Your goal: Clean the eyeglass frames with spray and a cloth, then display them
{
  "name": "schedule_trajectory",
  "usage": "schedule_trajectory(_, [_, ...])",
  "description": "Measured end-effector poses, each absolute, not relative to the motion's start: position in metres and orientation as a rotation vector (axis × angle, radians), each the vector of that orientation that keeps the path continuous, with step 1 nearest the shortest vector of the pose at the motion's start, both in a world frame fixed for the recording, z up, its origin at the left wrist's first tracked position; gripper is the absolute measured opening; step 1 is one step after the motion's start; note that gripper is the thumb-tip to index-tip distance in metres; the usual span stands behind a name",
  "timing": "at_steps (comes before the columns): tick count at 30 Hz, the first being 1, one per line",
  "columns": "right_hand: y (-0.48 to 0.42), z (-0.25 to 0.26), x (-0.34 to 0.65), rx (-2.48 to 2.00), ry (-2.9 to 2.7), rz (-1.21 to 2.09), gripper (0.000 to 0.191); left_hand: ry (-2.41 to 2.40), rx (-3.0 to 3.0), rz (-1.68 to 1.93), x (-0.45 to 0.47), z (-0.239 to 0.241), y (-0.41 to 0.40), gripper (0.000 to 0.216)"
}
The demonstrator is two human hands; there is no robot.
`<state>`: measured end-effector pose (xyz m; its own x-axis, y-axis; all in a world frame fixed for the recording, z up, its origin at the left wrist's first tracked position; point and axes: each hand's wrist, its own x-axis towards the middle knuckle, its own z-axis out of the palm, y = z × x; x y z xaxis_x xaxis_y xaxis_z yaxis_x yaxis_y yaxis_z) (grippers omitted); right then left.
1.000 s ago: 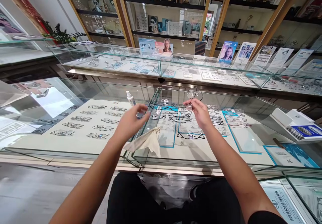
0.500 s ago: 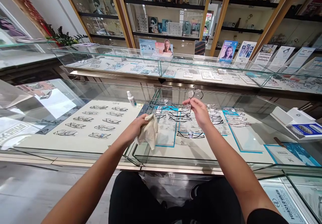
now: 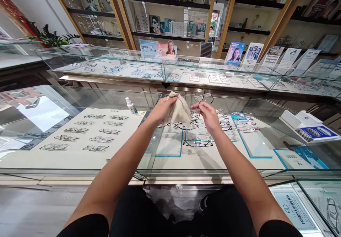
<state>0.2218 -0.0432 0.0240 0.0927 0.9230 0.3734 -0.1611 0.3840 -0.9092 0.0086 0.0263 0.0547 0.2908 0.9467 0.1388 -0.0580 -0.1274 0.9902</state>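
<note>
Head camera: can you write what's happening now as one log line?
left hand: holds beige cloth | right hand: holds eyeglasses | white bottle: stands on glass counter

Bright indoor light leaves glare on the glass surface (image 3: 66,161) and floor (image 3: 32,208), with wide-angle stretching toward the edges.

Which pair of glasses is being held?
The thin dark-framed glasses, raised in the right hand; the other pairs nearby lie below, unheld. The left hand holds a beige cloth.
</note>
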Motion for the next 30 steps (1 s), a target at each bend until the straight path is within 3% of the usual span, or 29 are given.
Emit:
schedule_trajectory(8, [-0.046,0.029,0.222,-0.749,-1.185,0.881,0.029,0.798,1.353,1.215,0.023,0.026,0.023,0.050])
schedule_trajectory(18, [-0.049,0.023,0.216,-0.720,-1.213,0.946,0.031,0.695,1.483,1.049,0.029,0.018,0.001,0.071])
schedule_trajectory(30, [-0.046,0.020,0.217,-0.728,-1.164,0.957,0.033,0.586,1.666,1.059,0.030,0.022,-0.011,0.045])
